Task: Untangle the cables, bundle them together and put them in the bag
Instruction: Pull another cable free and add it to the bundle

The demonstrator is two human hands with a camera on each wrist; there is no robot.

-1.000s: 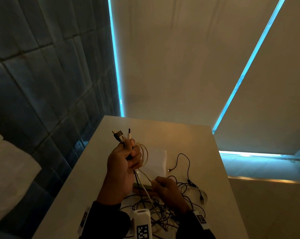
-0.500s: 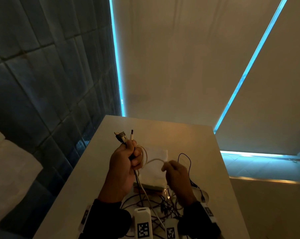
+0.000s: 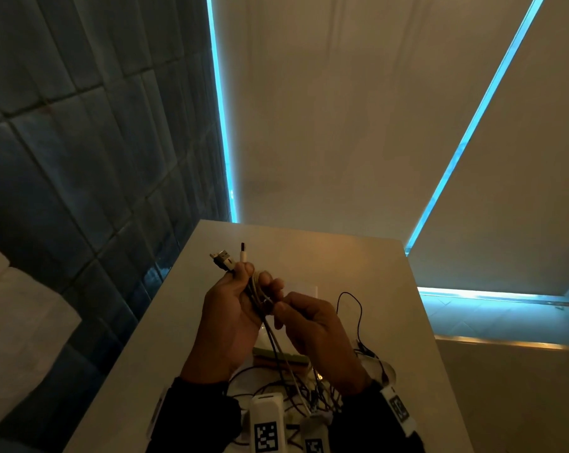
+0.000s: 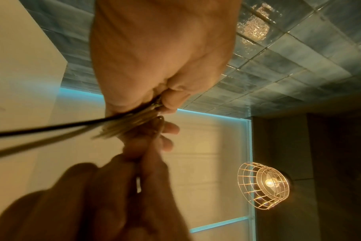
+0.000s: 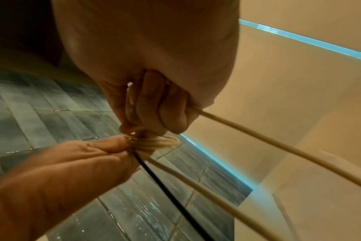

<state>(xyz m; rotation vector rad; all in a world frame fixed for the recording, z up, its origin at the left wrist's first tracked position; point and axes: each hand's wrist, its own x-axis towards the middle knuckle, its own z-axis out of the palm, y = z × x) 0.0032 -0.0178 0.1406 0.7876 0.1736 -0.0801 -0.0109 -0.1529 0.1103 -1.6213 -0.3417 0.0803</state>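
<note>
In the head view my left hand point(image 3: 244, 289) grips a bundle of white and black cables point(image 3: 259, 294) above the table, and two USB plugs point(image 3: 223, 258) stick up past its fingers. My right hand point(image 3: 281, 305) pinches a white cable right against that bundle. The right wrist view shows the white cable point(image 5: 258, 138) running out of my right fist and white turns point(image 5: 155, 141) wound round the bundle beside a black cable point(image 5: 167, 189). A tangle of loose cables point(image 3: 309, 387) lies on the table below my wrists. A pale flat bag point(image 3: 309, 291) lies behind my hands, mostly hidden.
The narrow pale table point(image 3: 358, 256) ends at a dark tiled wall point(image 3: 80, 158) on the left and a drop on the right. A black cable loop point(image 3: 353, 297) rises right of my hands. A caged lamp point(image 4: 264, 184) glows overhead.
My right hand has risen from the tangle on the table and carried the white cable up and left to the bundle. My left hand has stayed in place, still gripping.
</note>
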